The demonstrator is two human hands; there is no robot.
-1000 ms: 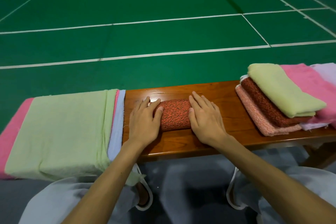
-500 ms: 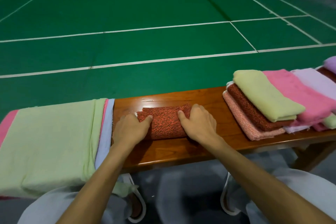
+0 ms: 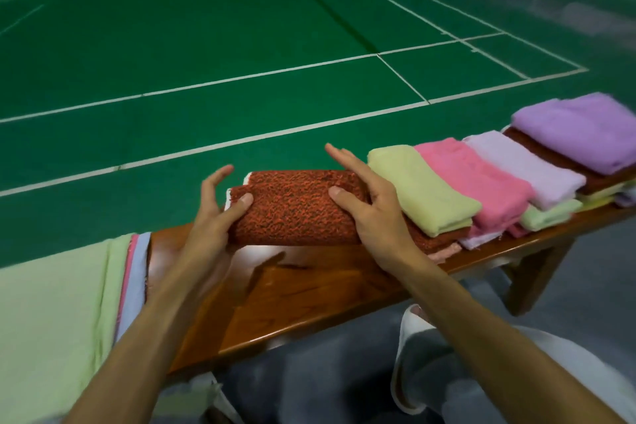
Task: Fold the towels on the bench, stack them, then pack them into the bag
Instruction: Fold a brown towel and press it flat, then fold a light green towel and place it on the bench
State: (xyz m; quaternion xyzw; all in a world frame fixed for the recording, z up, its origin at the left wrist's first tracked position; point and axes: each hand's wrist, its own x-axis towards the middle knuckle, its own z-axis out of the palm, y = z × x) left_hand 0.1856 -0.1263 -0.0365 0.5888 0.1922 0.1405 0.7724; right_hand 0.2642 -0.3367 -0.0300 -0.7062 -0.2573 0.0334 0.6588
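— What did the floor look like?
— A green sports-court floor (image 3: 206, 45) crossed by white painted lines (image 3: 258, 75), with grey flooring (image 3: 585, 268) nearer.
— Any furniture?
— One glossy brown wooden surface (image 3: 309, 299), catching the light.

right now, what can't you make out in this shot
Head view only:
- bag: nowhere in frame
- unfolded pile: cut off by the left edge, count unclear
- folded stacks: lower layers covered by top towels, far end past the right edge
- red towel: back side hidden by its own folds
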